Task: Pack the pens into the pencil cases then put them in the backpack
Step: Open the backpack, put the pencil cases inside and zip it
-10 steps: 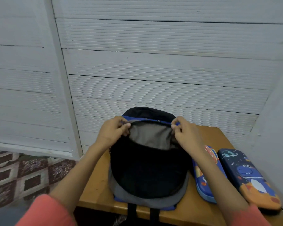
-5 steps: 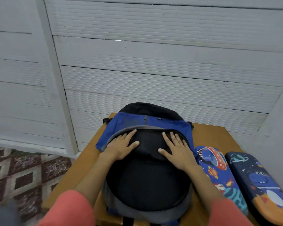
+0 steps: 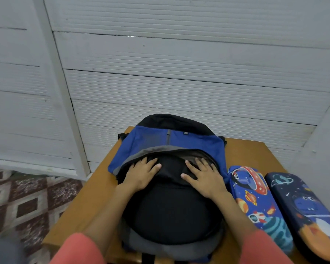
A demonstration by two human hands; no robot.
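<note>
Two open hands lie flat on the backpack point(image 3: 170, 212): the left hand point(image 3: 141, 174) and the right hand point(image 3: 204, 176) each press with straight, spread fingers on the black front panel just below its mouth, gripping nothing. We read this as steadying and flattening the bag so that the opening does not slump. The zip line arcs just beyond the fingertips, and a narrow gap there shows a grey lining, so the mouth looks at least partly unzipped, though we cannot tell how far. The backpack lies on its back on the bench point(image 3: 80, 206), top end toward the white panelled wall point(image 3: 179, 73), which puts the opening within easy reach of both hands. Just to its right lies the blue pencil case point(image 3: 255, 202), its far end right against the bag's blue flank, and the navy pencil case point(image 3: 309, 210) lies just beside that one. Both are closed and parallel, handy for the right hand. We see no loose pens, so we judge that they are already packed and that only loading the cases remains.
</note>
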